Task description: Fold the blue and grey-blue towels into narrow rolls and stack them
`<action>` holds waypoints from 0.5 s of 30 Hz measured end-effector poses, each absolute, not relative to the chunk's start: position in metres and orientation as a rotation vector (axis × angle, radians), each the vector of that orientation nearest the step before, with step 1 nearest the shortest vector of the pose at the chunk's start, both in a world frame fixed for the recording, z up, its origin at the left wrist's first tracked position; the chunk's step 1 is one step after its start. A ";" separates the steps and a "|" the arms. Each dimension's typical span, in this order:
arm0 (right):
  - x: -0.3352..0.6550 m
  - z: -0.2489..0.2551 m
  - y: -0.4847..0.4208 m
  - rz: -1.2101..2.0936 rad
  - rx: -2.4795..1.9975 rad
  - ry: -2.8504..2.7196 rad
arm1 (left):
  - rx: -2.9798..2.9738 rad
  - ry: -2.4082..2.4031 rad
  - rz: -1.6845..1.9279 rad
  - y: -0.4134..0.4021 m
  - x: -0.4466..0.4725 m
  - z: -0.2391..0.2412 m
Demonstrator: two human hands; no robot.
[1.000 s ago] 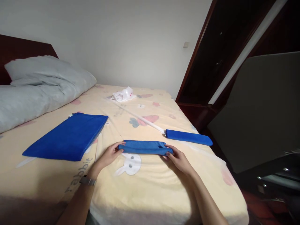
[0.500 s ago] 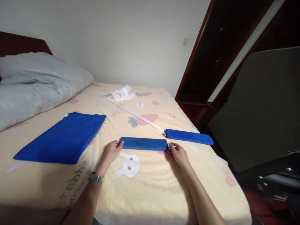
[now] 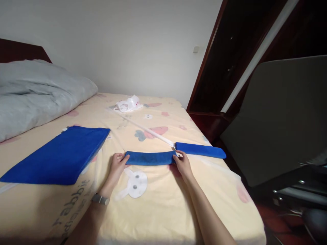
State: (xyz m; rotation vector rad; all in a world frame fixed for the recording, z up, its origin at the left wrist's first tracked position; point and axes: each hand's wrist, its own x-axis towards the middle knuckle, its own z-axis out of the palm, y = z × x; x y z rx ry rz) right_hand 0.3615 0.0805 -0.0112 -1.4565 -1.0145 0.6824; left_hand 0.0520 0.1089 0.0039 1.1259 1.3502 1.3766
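Note:
A blue towel (image 3: 150, 158), folded into a long narrow strip, lies crosswise in front of me on the bed, sagging slightly in the middle. My left hand (image 3: 119, 161) pinches its left end. At its right end my right hand (image 3: 182, 162) has the thumb in front and the fingers behind. Just beyond that hand rests a second folded blue towel (image 3: 201, 150), also a narrow strip. To the left a wider blue towel (image 3: 58, 154) is spread flat, with a small white tag at its far corner.
The bed's patterned sheet (image 3: 153, 211) lies under everything. A crumpled white plastic bag (image 3: 129, 103) sits farther back. A grey quilt (image 3: 43, 92) is heaped at the left. On the right, past the bed's edge, stands a dark grey panel (image 3: 286, 112).
My right hand has shifted its hold, bringing the thumb onto the front of the strip. The strip now bows a little. The whole view has moved slightly to the right.

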 end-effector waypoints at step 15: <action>0.596 0.073 0.084 0.217 -1.423 -0.737 | 1.387 1.032 1.188 0.179 0.296 0.082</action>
